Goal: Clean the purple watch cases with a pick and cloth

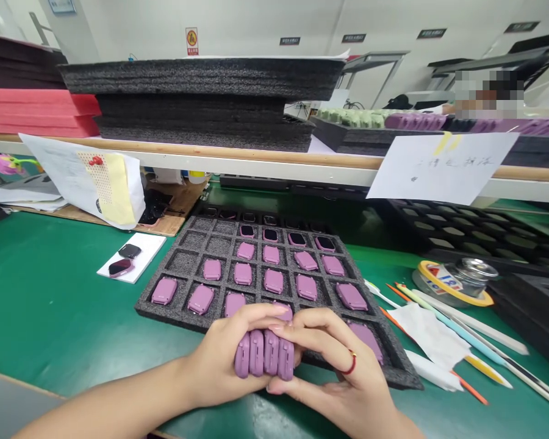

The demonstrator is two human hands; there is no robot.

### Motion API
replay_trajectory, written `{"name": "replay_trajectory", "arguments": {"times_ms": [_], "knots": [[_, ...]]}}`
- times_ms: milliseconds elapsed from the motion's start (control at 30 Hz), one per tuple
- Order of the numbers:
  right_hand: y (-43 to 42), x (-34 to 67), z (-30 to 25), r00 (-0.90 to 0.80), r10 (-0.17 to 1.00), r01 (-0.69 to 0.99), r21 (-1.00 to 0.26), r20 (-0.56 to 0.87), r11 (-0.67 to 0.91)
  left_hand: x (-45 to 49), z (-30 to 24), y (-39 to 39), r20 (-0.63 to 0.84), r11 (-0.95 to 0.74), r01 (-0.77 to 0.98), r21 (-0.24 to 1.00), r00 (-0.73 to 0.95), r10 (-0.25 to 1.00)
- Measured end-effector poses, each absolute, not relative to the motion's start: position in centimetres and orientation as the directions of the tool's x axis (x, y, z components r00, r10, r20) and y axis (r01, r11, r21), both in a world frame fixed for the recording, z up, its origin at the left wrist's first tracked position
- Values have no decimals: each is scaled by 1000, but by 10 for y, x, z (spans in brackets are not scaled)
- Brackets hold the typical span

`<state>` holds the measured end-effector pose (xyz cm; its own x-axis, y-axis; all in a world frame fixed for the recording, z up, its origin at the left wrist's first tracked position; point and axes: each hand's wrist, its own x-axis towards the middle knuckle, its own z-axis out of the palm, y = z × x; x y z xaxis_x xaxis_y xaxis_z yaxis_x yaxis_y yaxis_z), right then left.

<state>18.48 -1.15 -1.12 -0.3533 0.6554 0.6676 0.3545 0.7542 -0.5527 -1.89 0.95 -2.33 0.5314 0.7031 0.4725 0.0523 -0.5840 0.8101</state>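
Observation:
My left hand (pixel 219 360) and my right hand (pixel 333 366) both close around a row of several purple watch cases (pixel 265 355), held side by side on edge just above the near rim of a black foam tray (pixel 192 244). My right hand wears a red ring. The tray's pockets hold several more purple cases (pixel 273 280) lying flat; those in the back row show dark screens. Some pockets on the tray's left and far side are vacant.
A white card (pixel 132 256) with two watch bodies lies left of the tray. To the right lie white wipes (pixel 427 332), coloured sticks (pixel 439 311) and a tape roll with a metal lid (pixel 452 281). A shelf above carries stacked black foam (pixel 201 97) and paper notes.

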Motion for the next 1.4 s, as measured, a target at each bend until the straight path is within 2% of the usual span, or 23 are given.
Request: {"name": "replay_trajectory", "arguments": {"times_ms": [167, 433, 633, 833, 1033, 1100, 1233, 1300, 1400], "knots": [[-12, 188, -8, -368, 646, 362, -536, 669, 762, -18, -23, 8, 425, -525, 56, 849, 517, 743], [-11, 194, -2, -402, 622, 192, -603, 671, 774, -14, -15, 5, 312, -359, -4, 933, 505, 805], [-8, 193, -3, -343, 671, 54, -699, 658, 713, -9, -11, 2, 122, -27, -184, 983, 525, 843], [-7, 192, -3, -253, 667, 148, -654, 700, 742, -10, -9, 3, 16, 115, -212, 970, 531, 847], [-8, 191, -5, -286, 632, 185, -606, 720, 774, -8, -18, 6, -50, 215, -270, 939, 510, 859], [-7, 191, -6, -296, 635, 169, -615, 714, 770, -7, -18, 6, -47, 196, -263, 945, 485, 873], [-7, 187, -8, -300, 621, 191, -592, 724, 783, -8, -14, 8, 53, 19, -172, 985, 403, 914], [-10, 185, -8, -315, 626, 251, -573, 713, 780, -10, -12, 10, 103, -71, -98, 993, 369, 924], [-18, 194, -6, -371, 646, 426, -496, 667, 757, -11, -13, 11, 138, -150, 8, 989, 348, 927]]}}
